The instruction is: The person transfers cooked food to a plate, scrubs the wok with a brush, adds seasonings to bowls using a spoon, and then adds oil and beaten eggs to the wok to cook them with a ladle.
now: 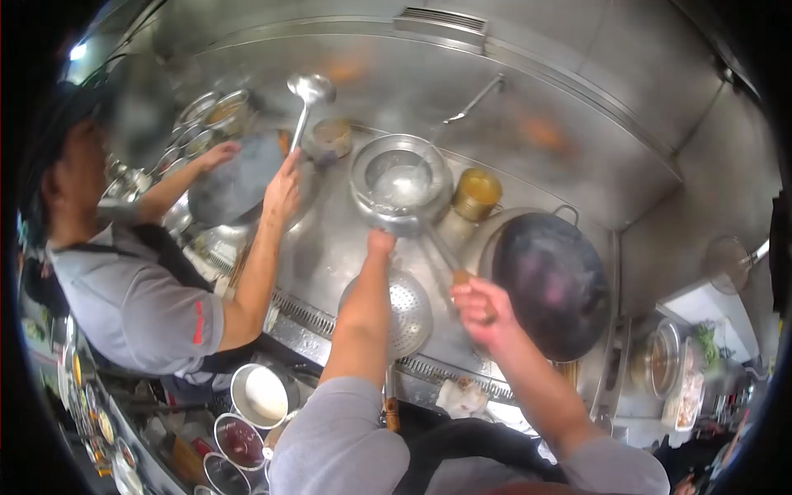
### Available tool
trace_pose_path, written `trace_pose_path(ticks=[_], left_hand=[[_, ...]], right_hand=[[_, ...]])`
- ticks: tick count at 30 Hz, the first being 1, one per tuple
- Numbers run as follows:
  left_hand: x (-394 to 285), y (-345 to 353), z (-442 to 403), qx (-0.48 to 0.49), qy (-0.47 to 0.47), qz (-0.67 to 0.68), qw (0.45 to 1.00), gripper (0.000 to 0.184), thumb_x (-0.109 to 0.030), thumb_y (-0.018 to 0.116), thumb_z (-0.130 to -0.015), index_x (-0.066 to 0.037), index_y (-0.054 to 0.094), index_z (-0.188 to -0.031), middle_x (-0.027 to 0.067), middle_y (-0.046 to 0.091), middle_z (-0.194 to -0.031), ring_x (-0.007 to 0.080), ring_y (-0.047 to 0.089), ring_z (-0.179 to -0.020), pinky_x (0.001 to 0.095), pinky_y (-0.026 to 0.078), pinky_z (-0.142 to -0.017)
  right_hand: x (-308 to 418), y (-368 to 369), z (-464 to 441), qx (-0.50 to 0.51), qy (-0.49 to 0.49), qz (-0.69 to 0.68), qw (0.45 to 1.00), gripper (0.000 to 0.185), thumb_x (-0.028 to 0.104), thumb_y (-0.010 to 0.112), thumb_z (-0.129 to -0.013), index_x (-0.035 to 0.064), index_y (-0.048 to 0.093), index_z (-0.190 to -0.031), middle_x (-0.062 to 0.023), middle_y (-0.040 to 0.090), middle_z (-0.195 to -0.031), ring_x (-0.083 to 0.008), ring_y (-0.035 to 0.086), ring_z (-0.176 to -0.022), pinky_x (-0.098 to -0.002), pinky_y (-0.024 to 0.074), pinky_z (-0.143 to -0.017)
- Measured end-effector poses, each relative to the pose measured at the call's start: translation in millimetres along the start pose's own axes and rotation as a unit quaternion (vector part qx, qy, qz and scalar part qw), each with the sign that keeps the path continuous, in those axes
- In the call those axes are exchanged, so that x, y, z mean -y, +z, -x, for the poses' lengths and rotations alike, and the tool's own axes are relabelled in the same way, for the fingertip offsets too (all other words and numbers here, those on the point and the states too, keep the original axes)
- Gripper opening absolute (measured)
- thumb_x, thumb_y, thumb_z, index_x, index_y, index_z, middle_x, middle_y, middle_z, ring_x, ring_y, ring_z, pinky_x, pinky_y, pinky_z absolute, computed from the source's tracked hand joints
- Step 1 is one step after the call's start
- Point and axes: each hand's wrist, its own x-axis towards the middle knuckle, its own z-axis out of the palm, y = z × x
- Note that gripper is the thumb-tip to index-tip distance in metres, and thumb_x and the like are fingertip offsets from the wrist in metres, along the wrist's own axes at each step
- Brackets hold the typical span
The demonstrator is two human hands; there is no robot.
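Note:
Water runs from a thin tap (478,101) into a round metal pot (356,186) against the back of the steel counter. My left hand (380,242) is closed at the pot's near rim, its fingertips mostly hidden. A ladle (441,249) slants out of the pot towards me, and my right hand (482,308) wraps round its wooden handle end. Under my left forearm lies a perforated strainer (410,318), its wooden handle pointing at me. Right of my right hand a dark wok (551,287) sits on its burner.
At left a co-worker (140,305) raises a ladle (311,88) over a steaming wok (235,186). A yellowish tin (478,195) stands beside the pot. Several metal containers (260,396) are at lower left. A crumpled cloth (462,399) lies on the front edge. Food tubs (662,359) stand at right.

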Motion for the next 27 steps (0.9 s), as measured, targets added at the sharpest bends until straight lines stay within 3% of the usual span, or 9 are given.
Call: trace_pose_path(ticks=[3, 7, 9, 12, 15, 17, 19, 23, 27], left_hand=[[29.8, 49.8, -36.4, 0.071, 0.133, -0.219, 0.964, 0.042, -0.032, 0.067, -0.077, -0.005, 0.071, -0.109, 0.0181, 0.070, -0.110, 0.0314, 0.066, -0.107, 0.0393, 0.051, -0.093], [11.9, 29.4, -7.8, 0.198, 0.053, -0.242, 0.948, 0.035, -0.032, 0.056, -0.088, -0.008, 0.073, -0.108, 0.0147, 0.070, -0.112, 0.0314, 0.067, -0.105, 0.0430, 0.052, -0.091], [9.2, 17.8, 4.3, 0.160, 0.115, -0.331, 0.923, 0.036, -0.033, 0.057, -0.088, -0.004, 0.073, -0.102, 0.0188, 0.069, -0.109, 0.0340, 0.067, -0.103, 0.0414, 0.051, -0.091], [30.2, 9.7, 16.0, 0.017, 0.082, -0.157, 0.984, 0.032, -0.027, 0.060, -0.085, -0.002, 0.073, -0.100, 0.0220, 0.070, -0.100, 0.0351, 0.067, -0.098, 0.0429, 0.052, -0.083], [22.6, -32.1, 44.2, -0.067, 0.025, 0.048, 0.996, 0.026, -0.020, 0.058, -0.083, 0.000, 0.071, -0.095, 0.0216, 0.069, -0.086, 0.0313, 0.066, -0.085, 0.0431, 0.050, -0.076], [21.4, -40.7, 52.4, -0.100, 0.024, 0.037, 0.994, 0.019, -0.014, 0.056, -0.083, 0.000, 0.068, -0.088, 0.0174, 0.066, -0.076, 0.0260, 0.063, -0.076, 0.0405, 0.049, -0.074], [17.2, -45.2, 62.4, -0.115, 0.024, -0.002, 0.993, 0.012, -0.007, 0.054, -0.083, 0.000, 0.064, -0.082, 0.0122, 0.063, -0.071, 0.0209, 0.059, -0.072, 0.0359, 0.048, -0.074], [-33.6, -37.5, 143.5, -0.144, 0.067, 0.250, 0.955, 0.011, 0.004, 0.051, -0.080, -0.003, 0.060, -0.083, 0.0064, 0.061, -0.078, 0.0165, 0.059, -0.079, 0.0294, 0.048, -0.078], [-109.2, -39.9, 274.2, -0.121, 0.046, 0.274, 0.953, 0.017, 0.007, 0.051, -0.080, -0.003, 0.060, -0.092, 0.0065, 0.063, -0.088, 0.0159, 0.059, -0.085, 0.0288, 0.047, -0.082]], right_hand=[[-20.9, 32.4, 47.5, -0.119, -0.035, 0.144, 0.982, 0.039, 0.008, 0.056, -0.093, 0.0067, 0.043, -0.130, -0.0064, 0.051, -0.088, -0.0086, 0.049, -0.055, -0.0226, 0.0398, -0.039], [-41.5, 41.7, 99.6, -0.197, -0.035, 0.398, 0.895, 0.065, 0.007, 0.060, -0.092, 0.0106, 0.027, -0.148, -0.0063, 0.053, -0.085, -0.0100, 0.048, -0.054, -0.0233, 0.0391, -0.041], [-43.7, 33.3, 127.4, -0.171, -0.031, 0.502, 0.848, 0.076, 0.008, 0.060, -0.092, 0.0124, 0.016, -0.155, -0.0053, 0.052, -0.082, -0.0099, 0.049, -0.055, -0.0244, 0.0401, -0.042], [-48.6, 39.7, 176.2, -0.212, 0.039, 0.694, 0.687, 0.084, 0.008, 0.057, -0.094, 0.0167, 0.004, -0.158, -0.0036, 0.050, -0.079, -0.0096, 0.048, -0.055, -0.0247, 0.0413, -0.047], [-67.4, -1.1, 229.5, -0.174, -0.056, 0.858, 0.481, 0.084, 0.006, 0.056, -0.092, 0.0253, 0.008, -0.158, -0.0176, 0.060, -0.121, -0.0292, 0.061, -0.107, -0.0383, 0.0483, -0.095], [-75.3, -19.8, 259.3, -0.225, -0.017, 0.812, 0.539, 0.082, 0.010, 0.055, -0.093, 0.0204, 0.006, -0.157, -0.0228, 0.043, -0.147, -0.0350, 0.045, -0.134, -0.0420, 0.0363, -0.111], [-74.3, -67.7, 293.8, -0.291, 0.008, 0.815, 0.500, 0.078, 0.012, 0.056, -0.089, 0.0262, 0.018, -0.156, -0.0198, 0.055, -0.136, -0.0356, 0.058, -0.117, -0.0432, 0.0463, -0.099], [-94.5, -92.8, 376.0, -0.339, -0.021, 0.858, 0.386, 0.065, 0.020, 0.054, -0.091, 0.0339, 0.032, -0.150, -0.0136, 0.062, -0.126, -0.0338, 0.065, -0.100, -0.0426, 0.0520, -0.086], [-111.5, -114.7, 482.4, -0.356, -0.014, 0.851, 0.385, 0.065, 0.016, 0.056, -0.087, 0.0309, 0.038, -0.148, -0.0160, 0.065, -0.116, -0.0374, 0.064, -0.099, -0.0446, 0.0509, -0.086]])
